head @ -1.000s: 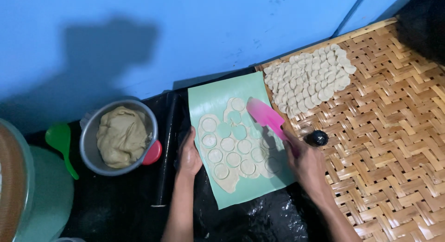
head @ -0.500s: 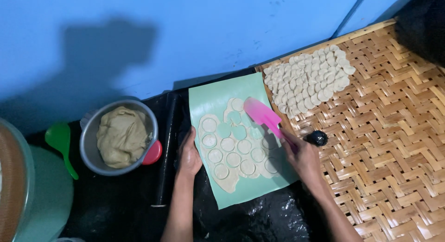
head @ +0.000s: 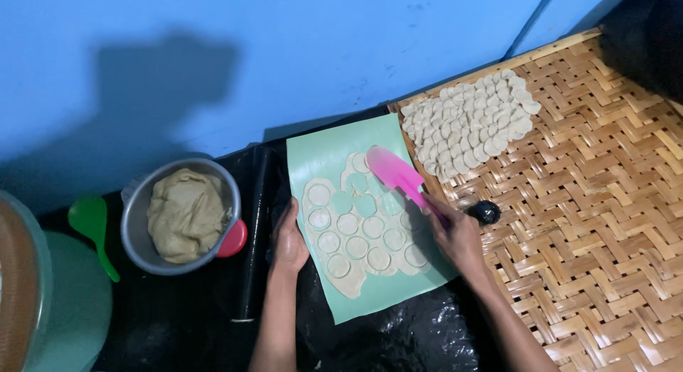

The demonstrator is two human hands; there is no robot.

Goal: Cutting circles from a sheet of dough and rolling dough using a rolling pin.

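Note:
A light green mat [head: 324, 148] lies on a black surface and carries a rolled dough sheet [head: 356, 233] cut into several circles. My left hand [head: 288, 238] presses flat on the mat's left edge. My right hand [head: 455, 237] grips a pink spatula [head: 397, 173], whose blade lies over the upper part of the dough sheet. Several cut dough discs [head: 469, 123] lie in overlapping rows on a woven bamboo tray [head: 605, 222] to the right.
A metal bowl [head: 135, 222] holding a lump of dough [head: 186, 214] sits at left, with a red object [head: 233, 238] at its rim. A black rolling pin [head: 252, 229] lies beside the mat. A green spoon [head: 92, 226] and a small black round object [head: 486, 212] are nearby.
The pink spatula has slid left and up across the dough sheet, from its right side toward the top middle. My left hand stays on the mat edge.

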